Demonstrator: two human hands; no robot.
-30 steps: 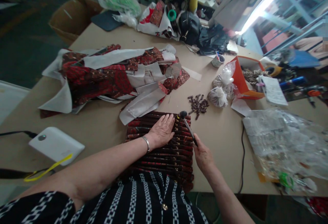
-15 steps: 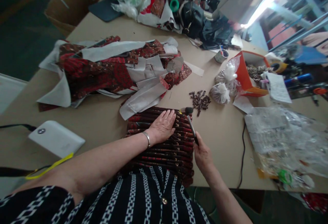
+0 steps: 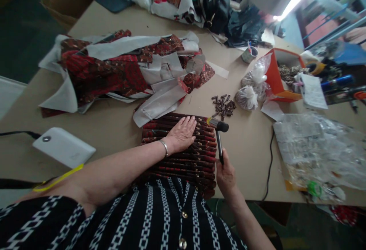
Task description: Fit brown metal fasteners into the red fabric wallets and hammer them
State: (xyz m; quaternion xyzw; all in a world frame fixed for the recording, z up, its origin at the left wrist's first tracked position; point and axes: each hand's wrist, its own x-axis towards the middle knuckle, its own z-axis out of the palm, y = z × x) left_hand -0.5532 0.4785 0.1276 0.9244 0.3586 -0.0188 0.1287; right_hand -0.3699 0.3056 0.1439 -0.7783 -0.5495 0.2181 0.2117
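My left hand (image 3: 183, 133) lies flat on a row of dark red patterned fabric strips (image 3: 206, 160), fingers stretched over their upper part. Small metallic pieces run in a line down the strips, just right of the fingertips. The handle of a small hammer (image 3: 219, 141) is in my right hand (image 3: 226, 173), at the right edge of the strips. Its yellow and black head is over the upper right corner of the row. A pile of small dark cylindrical pieces (image 3: 223, 106) lies just beyond the hammer head.
Patterned fabric with white backing (image 3: 111, 74) is heaped at the back left. A white device (image 3: 64, 147) lies at the left. Rightward are tied plastic bags (image 3: 247, 97), an orange box (image 3: 274, 78), a cup (image 3: 249, 54), a black cord (image 3: 270, 166) and clear plastic bags (image 3: 314, 150).
The hammer head has tilted and moved slightly right, its black end now lower. My left hand remains flat on the strips. The whole view has shifted a little.
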